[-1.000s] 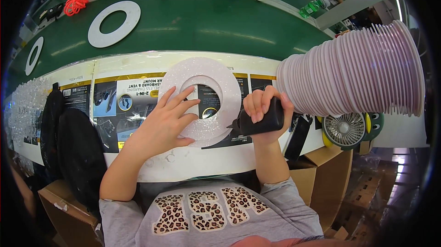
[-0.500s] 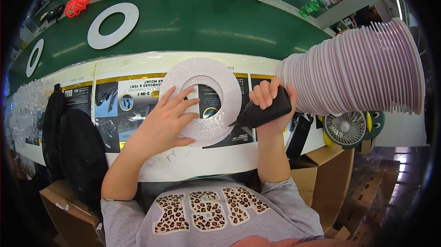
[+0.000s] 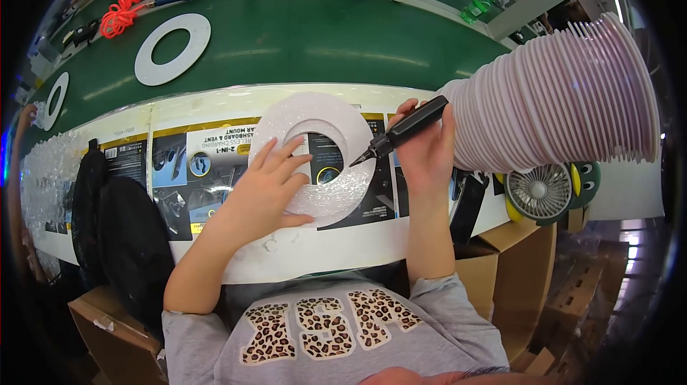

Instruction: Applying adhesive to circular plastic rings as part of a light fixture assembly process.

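A: Item one, the right grip?
B: Right grip [image 3: 427, 149]: fingers and thumb closed about a black bottle [image 3: 415, 124] with a pointed nozzle, held tilted, tip down and to the left.
A: Position of the tip?
B: At the right inner edge of the white ring [image 3: 311, 107]; touching or just above, cannot tell.
A: Left grip?
B: Left grip [image 3: 266, 190]: fingers spread, nothing clasped, laid on the left side of the ring, fingertips reaching the central hole.
A: The ring's place?
B: Flat on the near surface [image 3: 286, 260], in front of the wearer, over printed cards [image 3: 172, 202] in black and gold. A second curved edge shows within its hole.
A: Adjoining items, right?
B: One long stack of pale rings [image 3: 544, 99], lying on its side; below it, a round fan [image 3: 537, 188] with green and yellow casing; just left of the fan, a slim black object [image 3: 470, 210], kind unclear.
A: Left?
B: Black pouches [image 3: 132, 242]; beyond, a heap of clear plastic [image 3: 46, 170].
A: Far side?
B: Green surface [image 3: 286, 56] bearing two flat rings [image 3: 166, 75], well apart; behind, a coiled orange hose [image 3: 118, 20].
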The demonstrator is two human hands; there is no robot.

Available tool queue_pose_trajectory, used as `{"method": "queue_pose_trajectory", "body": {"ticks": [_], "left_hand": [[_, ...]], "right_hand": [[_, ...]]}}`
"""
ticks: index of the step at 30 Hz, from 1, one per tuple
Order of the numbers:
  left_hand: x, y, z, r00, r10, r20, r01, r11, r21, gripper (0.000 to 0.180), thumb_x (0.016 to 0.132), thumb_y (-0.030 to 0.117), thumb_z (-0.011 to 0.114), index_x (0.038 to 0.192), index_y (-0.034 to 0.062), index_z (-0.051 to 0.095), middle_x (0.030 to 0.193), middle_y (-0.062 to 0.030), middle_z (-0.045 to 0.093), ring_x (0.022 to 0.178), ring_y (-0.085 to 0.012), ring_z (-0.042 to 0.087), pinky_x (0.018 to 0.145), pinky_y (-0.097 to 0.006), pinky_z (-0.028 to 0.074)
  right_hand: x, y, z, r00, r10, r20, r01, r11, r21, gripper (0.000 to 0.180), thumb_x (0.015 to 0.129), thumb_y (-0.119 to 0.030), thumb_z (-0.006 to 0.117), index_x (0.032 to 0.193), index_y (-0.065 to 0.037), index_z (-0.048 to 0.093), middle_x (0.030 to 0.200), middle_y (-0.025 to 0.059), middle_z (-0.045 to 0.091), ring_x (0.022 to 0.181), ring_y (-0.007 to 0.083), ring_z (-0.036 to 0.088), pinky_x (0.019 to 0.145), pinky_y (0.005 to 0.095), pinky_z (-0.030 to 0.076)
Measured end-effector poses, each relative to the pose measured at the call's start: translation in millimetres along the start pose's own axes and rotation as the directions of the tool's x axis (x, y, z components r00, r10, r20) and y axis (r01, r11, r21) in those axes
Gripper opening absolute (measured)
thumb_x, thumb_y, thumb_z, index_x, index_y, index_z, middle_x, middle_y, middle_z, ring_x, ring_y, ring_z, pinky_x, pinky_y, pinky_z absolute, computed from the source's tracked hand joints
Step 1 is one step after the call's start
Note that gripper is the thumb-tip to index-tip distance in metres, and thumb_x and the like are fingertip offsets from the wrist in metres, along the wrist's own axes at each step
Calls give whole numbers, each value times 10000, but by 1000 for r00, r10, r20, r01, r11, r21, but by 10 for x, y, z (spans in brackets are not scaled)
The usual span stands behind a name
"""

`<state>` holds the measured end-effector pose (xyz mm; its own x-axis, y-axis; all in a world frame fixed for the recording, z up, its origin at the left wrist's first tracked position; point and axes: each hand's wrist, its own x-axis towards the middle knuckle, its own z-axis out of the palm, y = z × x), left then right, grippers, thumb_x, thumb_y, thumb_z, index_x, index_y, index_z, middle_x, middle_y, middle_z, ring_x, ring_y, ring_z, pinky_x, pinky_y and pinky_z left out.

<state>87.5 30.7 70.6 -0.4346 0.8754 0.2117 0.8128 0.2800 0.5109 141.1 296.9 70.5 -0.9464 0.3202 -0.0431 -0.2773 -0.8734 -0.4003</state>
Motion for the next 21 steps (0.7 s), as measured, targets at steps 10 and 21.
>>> {"method": "queue_pose_trajectory", "body": {"ticks": [10,21], "left_hand": [[-50,-145,-89,1000,-8,28,8,1000,-2,478,578,283,835,962,94,623,1334,-111,480,1371,-323,300,1133,-513,221],[-28,-139,3,999,-24,-48,27,998,53,492,625,280,815,1003,53,598,1320,-131,486,1361,-323,312,1129,-508,228]], "right_hand": [[-107,130,118,996,-71,53,87,911,-403,492,895,-325,623,1247,-30,448,1201,163,555,1202,290,495,1057,481,374],[-324,307,291,945,-192,265,327,546,-771,500,818,-242,732,1154,47,501,1040,221,637,986,308,637,917,427,498]]}}
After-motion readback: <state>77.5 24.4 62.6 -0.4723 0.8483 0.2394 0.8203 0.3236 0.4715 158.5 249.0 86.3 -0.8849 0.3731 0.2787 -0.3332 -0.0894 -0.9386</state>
